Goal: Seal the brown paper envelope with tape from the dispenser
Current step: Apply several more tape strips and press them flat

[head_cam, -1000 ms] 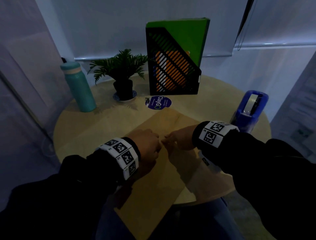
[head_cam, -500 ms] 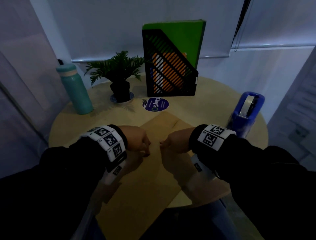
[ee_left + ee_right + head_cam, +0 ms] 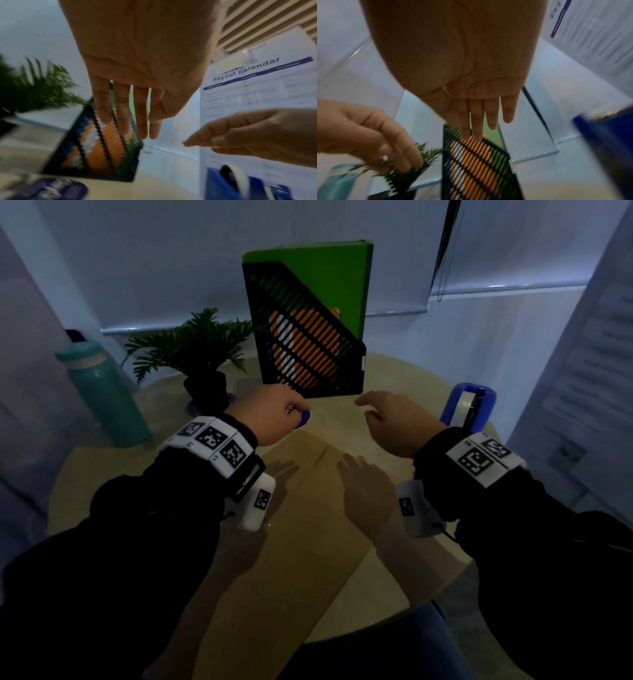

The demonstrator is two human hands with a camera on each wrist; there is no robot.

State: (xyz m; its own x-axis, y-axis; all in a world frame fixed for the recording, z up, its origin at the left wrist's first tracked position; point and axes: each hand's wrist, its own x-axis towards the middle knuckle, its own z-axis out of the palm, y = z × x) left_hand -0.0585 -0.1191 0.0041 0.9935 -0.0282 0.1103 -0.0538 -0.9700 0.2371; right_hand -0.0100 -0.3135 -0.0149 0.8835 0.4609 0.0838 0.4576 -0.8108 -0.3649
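The brown paper envelope (image 3: 308, 529) lies flat on the round table, running from the middle toward the near edge. Both hands hover above its far end, apart from it and from each other. My left hand (image 3: 277, 416) has its fingers (image 3: 121, 108) hanging straight and holds nothing. My right hand (image 3: 387, 419) is also empty, with straight fingers (image 3: 489, 116) pointing forward. The blue tape dispenser (image 3: 469, 405) stands on the table just right of my right hand, its roll showing; it also shows low in the left wrist view (image 3: 240, 182).
A black mesh file holder (image 3: 308, 347) with a green folder stands at the back. A potted plant (image 3: 202, 361) and a teal bottle (image 3: 106, 398) are at the back left. A purple round sticker (image 3: 303, 418) peeks from under my left hand. The table's edge (image 3: 394, 614) is near.
Both hands were curled and close together low on the envelope. They have lifted, moved forward and apart, and their fingers have straightened.
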